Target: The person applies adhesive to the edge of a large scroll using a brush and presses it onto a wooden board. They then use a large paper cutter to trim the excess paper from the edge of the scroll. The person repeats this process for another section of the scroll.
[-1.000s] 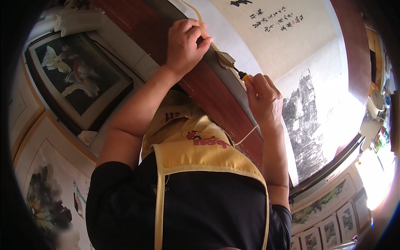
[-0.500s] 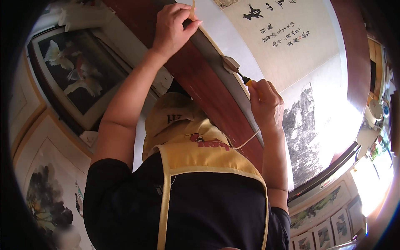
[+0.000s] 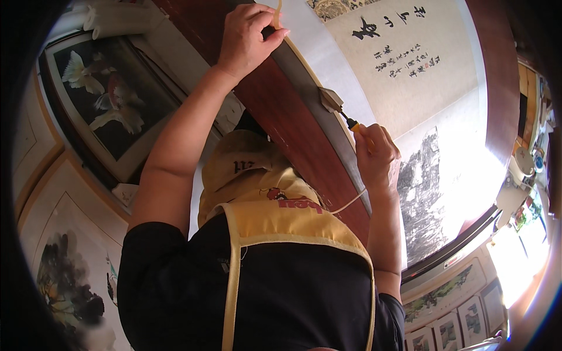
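My right hand (image 3: 377,157) is closed round the yellow handle of a small iron (image 3: 331,100) with a black collar, a thin shaft and a flat, pointed metal plate. The plate rests on the long edge of a mounted scroll (image 3: 404,96) with ink writing and a landscape. Farther up that edge, my left hand (image 3: 247,44) pinches a narrow cream strip (image 3: 278,13) between thumb and fingers. Part of the strip stands up above the hand; a pale line continues along the edge toward the iron. The underside of the plate is hidden.
The scroll lies on a reddish-brown table (image 3: 281,120) with a dark grey band (image 3: 301,76) along its edge. A pale cord (image 3: 349,200) runs from near my right hand to my apron. Framed paintings (image 3: 105,99) stand at left; smaller framed pictures (image 3: 448,330) are at lower right.
The iron and my right hand have shifted slightly right and down in the picture. My left hand still pinches the strip, and the scroll also appears slightly shifted right and down.
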`<action>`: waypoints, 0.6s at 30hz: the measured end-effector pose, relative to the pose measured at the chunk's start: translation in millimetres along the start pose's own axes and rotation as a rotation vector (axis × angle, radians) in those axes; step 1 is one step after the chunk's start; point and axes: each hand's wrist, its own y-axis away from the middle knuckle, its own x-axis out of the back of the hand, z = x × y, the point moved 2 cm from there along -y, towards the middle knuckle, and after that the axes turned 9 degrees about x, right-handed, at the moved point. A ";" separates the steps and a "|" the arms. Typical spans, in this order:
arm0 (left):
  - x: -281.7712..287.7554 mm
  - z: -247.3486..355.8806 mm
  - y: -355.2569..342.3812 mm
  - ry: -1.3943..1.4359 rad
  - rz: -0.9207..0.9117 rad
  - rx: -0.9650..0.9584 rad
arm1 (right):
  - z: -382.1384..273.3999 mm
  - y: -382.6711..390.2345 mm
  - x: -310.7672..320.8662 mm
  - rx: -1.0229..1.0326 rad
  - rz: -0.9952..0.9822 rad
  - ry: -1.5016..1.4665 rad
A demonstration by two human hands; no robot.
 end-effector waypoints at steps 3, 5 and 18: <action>-1.2 0.0 0.4 0.007 -0.005 0.009 | 0.6 -1.6 -1.9 0.007 0.004 -0.009; -2.1 1.2 0.3 0.009 -0.003 0.013 | -0.3 -4.2 -3.5 0.009 0.002 -0.010; -5.4 -0.5 3.9 -0.003 0.017 0.064 | -18.6 -42.1 -16.2 0.080 0.013 0.012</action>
